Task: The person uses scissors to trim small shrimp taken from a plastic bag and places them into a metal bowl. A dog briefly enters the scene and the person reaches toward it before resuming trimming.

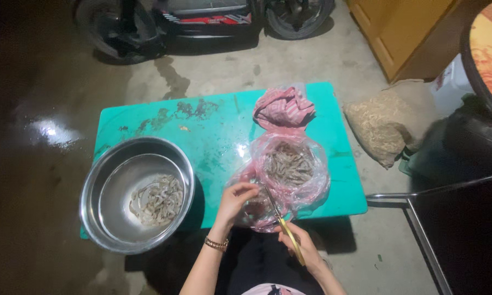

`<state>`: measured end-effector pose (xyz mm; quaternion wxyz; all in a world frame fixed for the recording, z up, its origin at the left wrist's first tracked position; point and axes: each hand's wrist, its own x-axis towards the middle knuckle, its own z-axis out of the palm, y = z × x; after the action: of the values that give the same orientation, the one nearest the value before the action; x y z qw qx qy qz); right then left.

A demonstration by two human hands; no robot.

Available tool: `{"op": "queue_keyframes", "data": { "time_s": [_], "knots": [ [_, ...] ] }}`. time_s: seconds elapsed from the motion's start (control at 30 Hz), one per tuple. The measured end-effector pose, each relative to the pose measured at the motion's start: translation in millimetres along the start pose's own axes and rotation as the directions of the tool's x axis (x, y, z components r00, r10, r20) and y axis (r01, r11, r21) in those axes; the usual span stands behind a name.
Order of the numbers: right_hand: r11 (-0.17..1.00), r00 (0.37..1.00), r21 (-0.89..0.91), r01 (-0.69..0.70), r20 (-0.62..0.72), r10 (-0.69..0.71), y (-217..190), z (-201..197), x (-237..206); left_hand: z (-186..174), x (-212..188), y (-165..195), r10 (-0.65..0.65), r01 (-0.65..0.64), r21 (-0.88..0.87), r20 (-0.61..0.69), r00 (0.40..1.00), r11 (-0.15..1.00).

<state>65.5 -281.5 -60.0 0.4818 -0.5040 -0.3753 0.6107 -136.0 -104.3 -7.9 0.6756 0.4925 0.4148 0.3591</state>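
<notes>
Left hand [236,198] pinches shrimp over pink plastic bag [289,169] of raw shrimp (bag mouth spread for access). Right hand [300,246] grips yellow-handled scissors [283,225], blades angled toward shrimp. Steel bowl [137,194] beside it on teal table [213,125] holds trimmed shrimp.

The table [218,136] is turquoise, the bowl [93,186] silver, the bag [311,188] pink, the cloth [284,106] pink-striped, the scissors [289,237] yellow-handled.
</notes>
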Motion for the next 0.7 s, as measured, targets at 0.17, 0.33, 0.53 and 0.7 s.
{"op": "queue_keyframes", "data": {
  "time_s": [0.17, 0.33, 0.53, 0.7],
  "knots": [
    [0.992, 0.995, -0.072, -0.102, -0.025, 0.1, -2.6, 12.2, 2.0, -3.4, -8.9, -16.1, -0.043, 0.043, 0.009, -0.011, 0.999, 0.999],
    [0.991, 0.994, -0.087, -0.106, -0.034, 0.103, -1.4, 15.5, 2.0, -10.7, -9.7, -26.4, -0.057, 0.057, -0.002, -0.021, 0.998, 0.998],
    [0.959, 0.962, -0.12, -0.256, -0.129, 0.24, 7.3, 10.3, 7.6, -13.4, -11.5, -19.5, -0.07, 0.069, -0.02, -0.056, 0.996, 0.997],
    [0.987, 0.986, -0.012, -0.16, -0.054, 0.16, 17.1, 3.2, 7.8, -16.9, -27.9, 8.2, 0.105, -0.099, 0.06, -0.103, 0.989, 0.993]
  ]
}}
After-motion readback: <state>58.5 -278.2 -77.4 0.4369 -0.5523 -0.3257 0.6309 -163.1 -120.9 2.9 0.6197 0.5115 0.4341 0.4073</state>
